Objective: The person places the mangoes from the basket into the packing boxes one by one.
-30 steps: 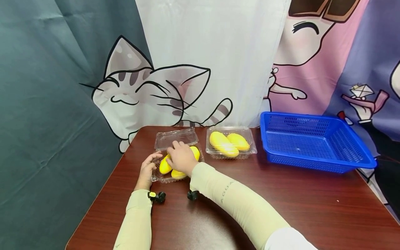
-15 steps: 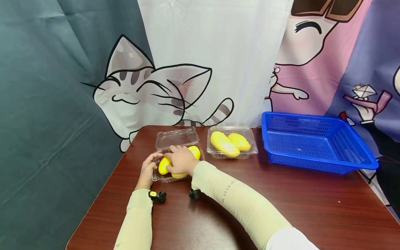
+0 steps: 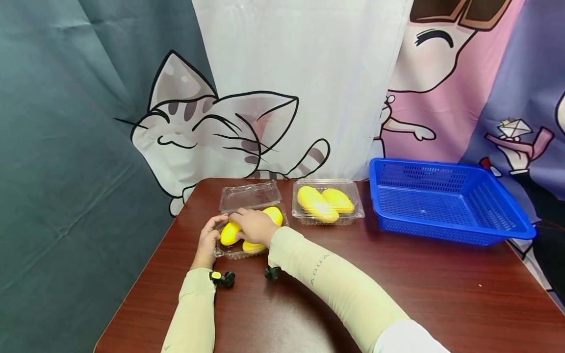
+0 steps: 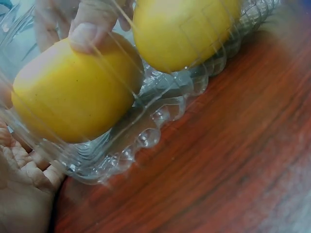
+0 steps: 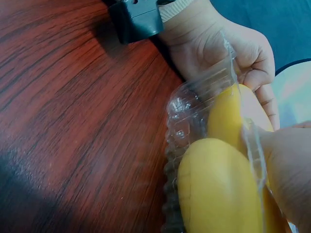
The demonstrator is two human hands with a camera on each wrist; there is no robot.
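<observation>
In the head view, a clear plastic clamshell box [image 3: 238, 253] stands at the left of the table, its lid [image 3: 249, 195] folded back. Yellow mangoes lie inside it. My right hand [image 3: 254, 226] reaches in from above and grips the left mango [image 3: 229, 234], its thumb on the near side. In the left wrist view the thumb presses on that mango [image 4: 73, 92], seen through the clear wall, beside another mango [image 4: 184, 31]. My left hand [image 3: 209, 240] holds the box's left end with bent fingers. The right wrist view shows the left palm [image 5: 218, 53] against that end.
A second clear box [image 3: 326, 220], lid down, holds two mangoes [image 3: 317, 203] to the right. Farther right stands a blue perforated plastic basket [image 3: 441, 206]. Behind the brown table [image 3: 375, 274] hangs a cartoon-printed curtain [image 3: 344, 88].
My right hand has shifted a little left and lower with the mango, which now lies closer to the box's left end. The left hand stays in place.
</observation>
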